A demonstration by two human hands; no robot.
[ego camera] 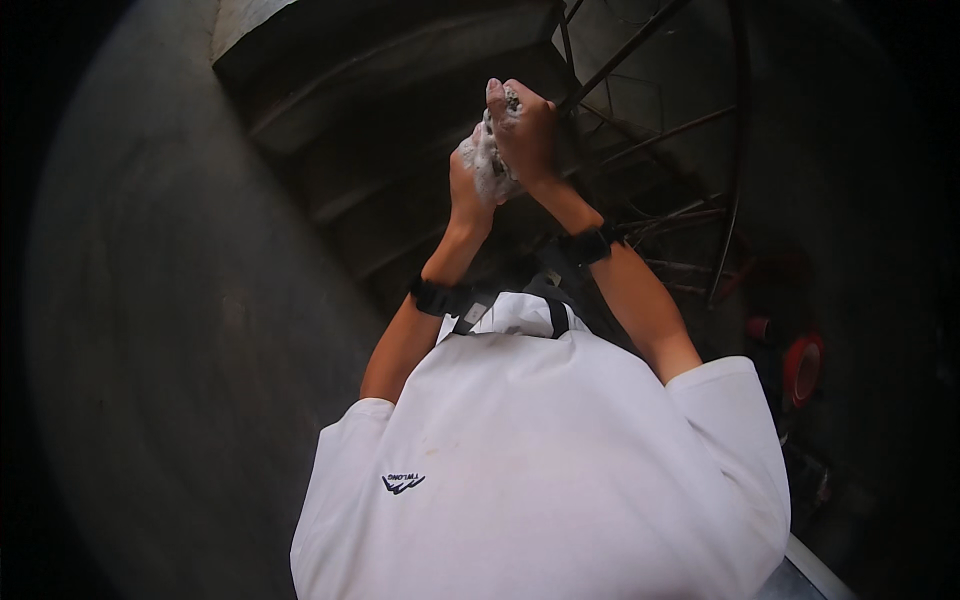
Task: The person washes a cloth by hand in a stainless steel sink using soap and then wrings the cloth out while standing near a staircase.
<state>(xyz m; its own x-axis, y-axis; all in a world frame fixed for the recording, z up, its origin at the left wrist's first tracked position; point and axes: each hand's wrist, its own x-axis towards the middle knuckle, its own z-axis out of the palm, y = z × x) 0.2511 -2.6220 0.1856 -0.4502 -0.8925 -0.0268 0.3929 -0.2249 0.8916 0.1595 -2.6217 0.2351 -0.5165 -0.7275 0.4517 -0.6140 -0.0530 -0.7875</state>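
Note:
My left hand [478,174] and my right hand [525,131] meet in front of me, both with white foam on them. Between them is a lathered, dark and pale patterned cloth [495,154], mostly hidden by the fingers; its exact kind cannot be told. The right fist is clenched on its upper part, with foam at the thumb. The left hand grips it lower down, its fingers covered in suds. Each forearm wears a black strap with a small device.
Beyond the hands, concrete stairs [390,127] descend in dim light. A rusty metal railing [667,135] stands at the right. A plain wall [172,262] lies left. A red ring-shaped object [804,370] and other clutter sit at the lower right.

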